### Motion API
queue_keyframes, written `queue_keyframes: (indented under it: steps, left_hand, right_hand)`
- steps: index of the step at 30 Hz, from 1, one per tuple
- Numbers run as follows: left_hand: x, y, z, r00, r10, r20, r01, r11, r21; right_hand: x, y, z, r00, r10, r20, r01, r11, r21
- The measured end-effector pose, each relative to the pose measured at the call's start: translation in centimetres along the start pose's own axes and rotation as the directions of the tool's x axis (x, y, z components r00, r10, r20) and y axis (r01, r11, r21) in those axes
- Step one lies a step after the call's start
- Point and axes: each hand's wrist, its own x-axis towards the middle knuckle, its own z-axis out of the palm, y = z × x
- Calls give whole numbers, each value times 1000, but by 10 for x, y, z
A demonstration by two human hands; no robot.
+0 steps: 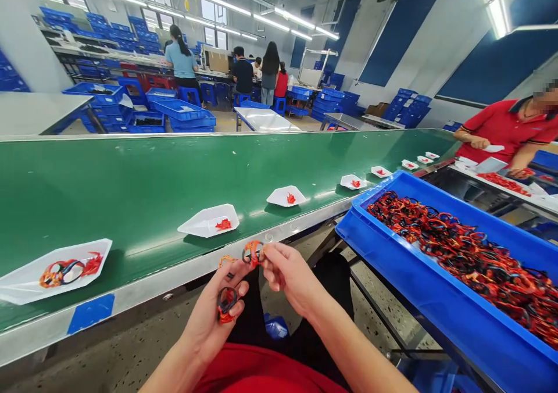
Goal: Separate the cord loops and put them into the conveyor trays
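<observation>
This is a factory assembly floor: a long green conveyor belt [174, 172] carries white paper trays [285, 196] of small red parts, and a blue plastic crate [418, 282] brims with red-and-black parts [462, 253]. Farther back, workers [182, 61] stand at long work surfaces [100, 53] among stacked blue crates [187, 111], blue stools [189, 95] and overhead strip lights [270, 24]

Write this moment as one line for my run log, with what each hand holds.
left hand: orange-black loops | right hand: orange loop | nearby: blue crate of loops, green belt
</observation>
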Motion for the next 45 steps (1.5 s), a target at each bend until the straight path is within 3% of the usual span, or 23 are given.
queue_keyframes:
  steps: [2, 3, 5, 7, 9, 11, 15, 18, 20, 22, 24, 25, 28, 31, 38, 45]
  left_hand:
    - [-5, 10, -3, 998, 51, -31, -51, 999, -4]
    - [-7, 15, -4, 996, 77, -47, -78, 997, -11]
    - [-10, 24, -6, 990, 126, -66, -129, 991, -34]
    - [-14, 32, -8, 985, 155, -74, -159, 986, -58]
    - [-16, 37, -9, 983, 167, -82, -173, 982, -76]
    - [-18, 39, -8, 981, 178, -81, -185, 979, -83]
    - [-15, 34, -5, 977, 183, -105, -190, 980, -59]
    - [-11, 28, -1, 975, 169, -143, -172, 985, -13]
    - [-10, 24, 2, 978, 178, -106, -179, 984, -4]
    - [-12, 21, 2, 983, 178, -47, -179, 984, -4]
    - [-15, 18, 1, 984, 179, 15, -179, 984, 3]
    - [-16, 16, 0, 983, 180, 45, -181, 983, 14]
    - [-19, 11, -2, 977, 180, 111, -189, 979, 74]
    - [-15, 8, -1, 975, 181, 129, -199, 969, 148]
    - [-6, 5, 2, 975, 184, 125, -202, 967, 155]
    - [-1, 2, -3, 994, 98, 45, -95, 994, -54]
  right_hand:
    - [23, -14, 18, 986, -151, 75, 166, 944, -284]
    - [36, -19, 28, 965, -234, 119, 263, 865, -427]
    - [63, -24, 46, 903, -374, 209, 409, 607, -681]
    - [81, -24, 59, 857, -430, 285, 441, 323, -837]
    - [83, -22, 64, 840, -433, 327, 438, 184, -880]
    - [67, -19, 62, 837, -434, 332, 465, 247, -850]
    - [8, -7, 51, 885, -322, 335, 463, 539, -704]
    - [-20, 10, 46, 894, -295, 337, 446, 520, -729]
    - [-25, 20, 41, 906, -318, 279, 415, 539, -733]
    - [-22, 27, 36, 958, -239, 160, 287, 748, -598]
    - [-18, 29, 29, 996, -35, 81, 55, 964, -260]
    - [-16, 29, 26, 994, 65, 86, -59, 996, -68]
    - [-14, 25, 18, 969, 211, 128, -242, 916, 321]
    - [-15, 23, 15, 948, 286, 142, -319, 825, 467]
    - [-14, 24, 16, 934, 320, 159, -352, 748, 562]
    - [-21, 21, 18, 953, 244, 179, -303, 756, 581]
